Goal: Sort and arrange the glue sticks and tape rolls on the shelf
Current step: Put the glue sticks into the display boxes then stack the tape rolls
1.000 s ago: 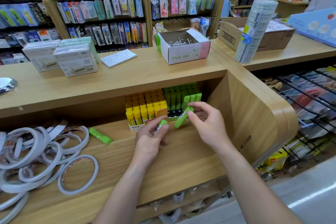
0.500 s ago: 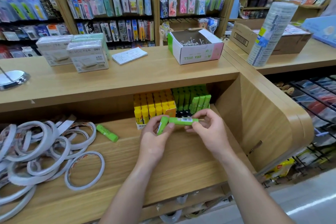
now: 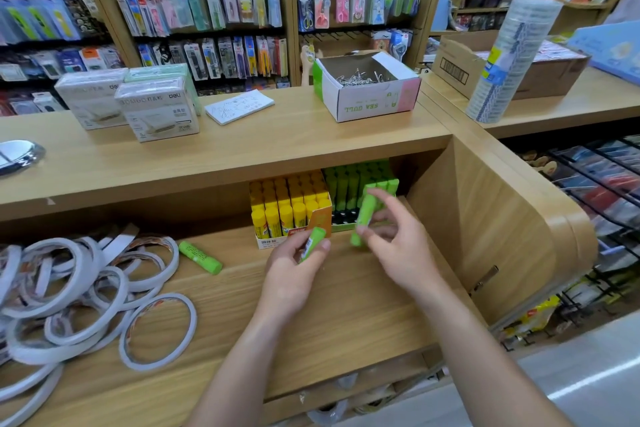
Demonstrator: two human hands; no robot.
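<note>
My left hand grips a green glue stick over the wooden shelf. My right hand pinches a second green glue stick, tilted nearly upright, just in front of the box of green glue sticks. A box of yellow glue sticks stands left of the green ones. One loose green glue stick lies on the shelf. Several white tape rolls lie in a loose pile at the left.
The counter top above holds white boxes, a notepad and an open box of clips. A tall stack of clear tape stands at the right. The shelf's curved wooden side wall closes the right end.
My right hand turned its glue stick from lying sideways to nearly upright and carried it toward the green box. My left hand kept its stick and dropped slightly.
</note>
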